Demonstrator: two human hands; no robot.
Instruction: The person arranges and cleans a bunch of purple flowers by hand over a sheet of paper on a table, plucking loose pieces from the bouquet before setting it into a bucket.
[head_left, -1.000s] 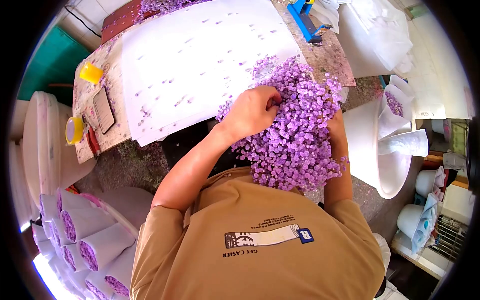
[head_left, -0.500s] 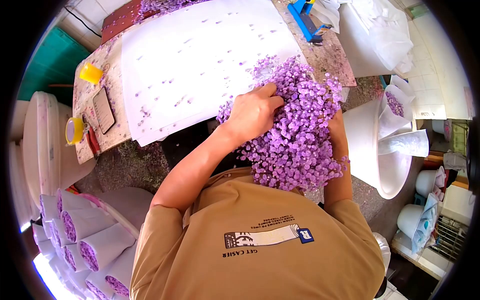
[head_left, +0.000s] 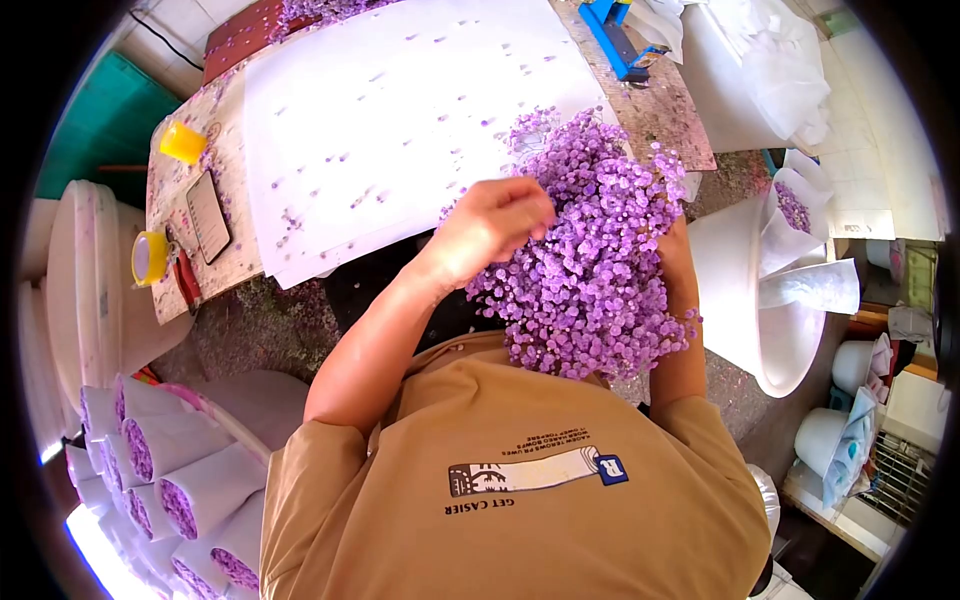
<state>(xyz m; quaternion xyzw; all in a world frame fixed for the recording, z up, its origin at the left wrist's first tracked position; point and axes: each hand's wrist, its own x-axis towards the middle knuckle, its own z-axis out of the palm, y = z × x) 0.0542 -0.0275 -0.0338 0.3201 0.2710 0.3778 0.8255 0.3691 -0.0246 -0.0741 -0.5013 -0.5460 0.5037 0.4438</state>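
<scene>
A large bunch of purple baby's breath [head_left: 590, 260] stands before my chest, its stems out of sight under the blossoms. My left hand [head_left: 503, 222] is at the bunch's upper left side, fingers curled together; whatever they might pinch is hidden. Behind the right side of the blossoms goes my right hand [head_left: 674, 240], which seems to hold the bunch from below, though its fingers are covered. Beyond the bunch, white paper sheets [head_left: 400, 110] lie on the worktable [head_left: 665, 125], sprinkled with fallen purple florets.
Two yellow tape rolls [head_left: 182, 144], a phone [head_left: 207, 218] and red-handled pliers [head_left: 186, 280] lie at the table's left. A blue tape dispenser [head_left: 615, 42] stands at the back right. Wrapped purple bunches [head_left: 180, 445] fill the lower left. A white bucket [head_left: 745, 290] is at the right.
My left hand has drawn back slightly to the left and down from the blossoms, and its fingers have shifted. The bunch and my right arm have barely moved.
</scene>
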